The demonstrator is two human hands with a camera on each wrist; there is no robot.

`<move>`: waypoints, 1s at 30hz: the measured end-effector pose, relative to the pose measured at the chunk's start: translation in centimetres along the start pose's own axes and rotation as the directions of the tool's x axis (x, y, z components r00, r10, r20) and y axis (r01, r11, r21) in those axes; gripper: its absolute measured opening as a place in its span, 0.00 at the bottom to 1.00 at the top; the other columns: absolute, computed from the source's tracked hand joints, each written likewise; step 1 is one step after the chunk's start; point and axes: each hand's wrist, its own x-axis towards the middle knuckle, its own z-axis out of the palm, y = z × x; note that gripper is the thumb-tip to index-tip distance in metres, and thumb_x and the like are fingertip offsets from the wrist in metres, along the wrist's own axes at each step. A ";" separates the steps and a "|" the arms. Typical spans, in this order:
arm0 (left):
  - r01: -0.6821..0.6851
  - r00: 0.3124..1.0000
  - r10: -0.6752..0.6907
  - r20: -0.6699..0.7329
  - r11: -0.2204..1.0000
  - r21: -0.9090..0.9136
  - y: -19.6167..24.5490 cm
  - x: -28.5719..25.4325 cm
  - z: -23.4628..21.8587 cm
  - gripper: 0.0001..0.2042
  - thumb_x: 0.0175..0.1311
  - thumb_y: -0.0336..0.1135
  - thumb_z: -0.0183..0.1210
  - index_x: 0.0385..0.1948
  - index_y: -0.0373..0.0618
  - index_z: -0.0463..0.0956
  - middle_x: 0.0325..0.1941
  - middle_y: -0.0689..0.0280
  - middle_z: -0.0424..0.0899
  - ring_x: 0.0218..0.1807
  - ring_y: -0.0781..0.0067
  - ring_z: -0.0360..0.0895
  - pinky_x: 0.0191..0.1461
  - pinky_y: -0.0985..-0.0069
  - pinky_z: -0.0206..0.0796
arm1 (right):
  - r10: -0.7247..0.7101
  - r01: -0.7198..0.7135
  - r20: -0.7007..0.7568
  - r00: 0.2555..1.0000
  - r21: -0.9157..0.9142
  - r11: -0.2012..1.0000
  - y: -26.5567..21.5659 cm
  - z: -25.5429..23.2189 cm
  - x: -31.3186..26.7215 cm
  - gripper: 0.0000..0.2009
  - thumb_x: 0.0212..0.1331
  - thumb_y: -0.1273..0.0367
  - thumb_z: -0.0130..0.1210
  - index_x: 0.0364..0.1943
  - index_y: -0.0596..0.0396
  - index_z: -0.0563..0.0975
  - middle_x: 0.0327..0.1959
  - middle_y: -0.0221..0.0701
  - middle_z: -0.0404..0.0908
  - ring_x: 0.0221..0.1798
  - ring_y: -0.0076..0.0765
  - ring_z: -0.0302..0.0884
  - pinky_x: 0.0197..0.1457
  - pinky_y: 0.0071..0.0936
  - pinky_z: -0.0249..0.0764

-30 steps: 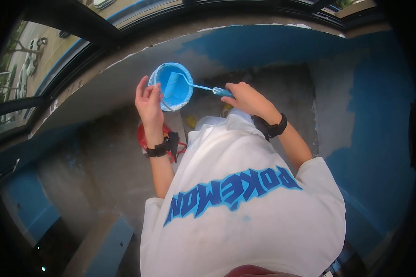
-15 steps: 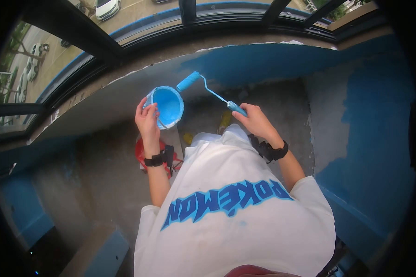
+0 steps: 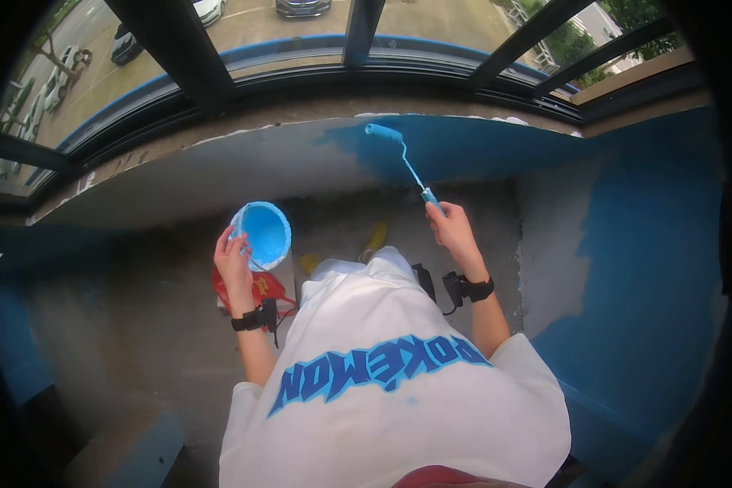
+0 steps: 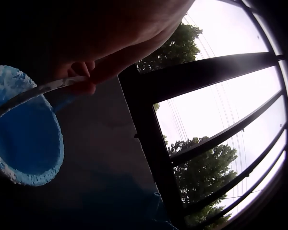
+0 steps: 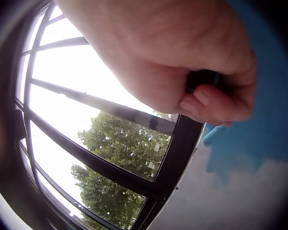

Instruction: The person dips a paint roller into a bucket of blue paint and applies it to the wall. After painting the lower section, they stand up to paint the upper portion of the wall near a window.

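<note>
My left hand [image 3: 234,268] grips the handle of a paint bucket [image 3: 267,236], its rim caked with blue paint. In the left wrist view the fingers pinch the curved bucket handle [image 4: 38,90] above the blue inside. A paint roller [image 3: 384,132] coated in light blue is held in my right hand [image 3: 457,238], fingers curled round its grip. Its head lies over the blue-painted part of the wall [image 3: 455,150] below the window sill, near the left edge of the paint. The right wrist view shows the roller tip [image 5: 211,135] beside the ragged paint edge, mostly hidden behind the hand.
Dark window frames [image 3: 358,32] and a rough sill [image 3: 301,110] run along the top of the wall. Bare grey wall [image 3: 244,154] lies to the left. A red bag [image 3: 260,289] sits low beside the bucket. A partly blue side wall [image 3: 651,244] stands at the right.
The roller has come out of the bucket and moved up and right to the wall. The bucket has shifted down and left in view, away from the roller. The view has tilted up toward the window.
</note>
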 end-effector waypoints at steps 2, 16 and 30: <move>0.008 1.000 -0.009 -0.024 0.999 -0.031 -0.9 -0.1 -1.7 0.20 0.61 0.22 0.58 0.57 0.38 0.71 0.36 0.63 0.84 0.36 0.79 0.74 0.39 0.80 0.67 | -0.014 0.014 -0.009 1.000 -0.003 1.000 -0.1 0.3 0.2 0.16 0.69 0.59 0.53 0.28 0.56 0.73 0.16 0.20 0.65 0.13 0.13 0.56 0.15 0.17 0.51; 0.016 0.988 -0.030 -0.150 0.996 -0.092 -6.8 1.3 -11.1 0.20 0.60 0.23 0.58 0.56 0.38 0.72 0.35 0.63 0.82 0.34 0.79 0.73 0.36 0.79 0.67 | -0.056 0.018 0.147 0.988 0.243 0.970 4.2 3.0 4.7 0.16 0.72 0.58 0.50 0.29 0.55 0.71 0.15 0.16 0.57 0.13 0.12 0.48 0.16 0.18 0.44; -0.087 0.976 0.063 -0.207 0.991 -0.105 -5.3 0.4 -11.0 0.20 0.60 0.21 0.55 0.56 0.36 0.70 0.33 0.62 0.80 0.31 0.77 0.73 0.33 0.79 0.66 | -0.070 -0.013 0.409 0.910 0.197 0.980 6.5 5.3 9.4 0.14 0.73 0.58 0.49 0.37 0.54 0.72 0.18 0.20 0.63 0.15 0.14 0.54 0.17 0.18 0.48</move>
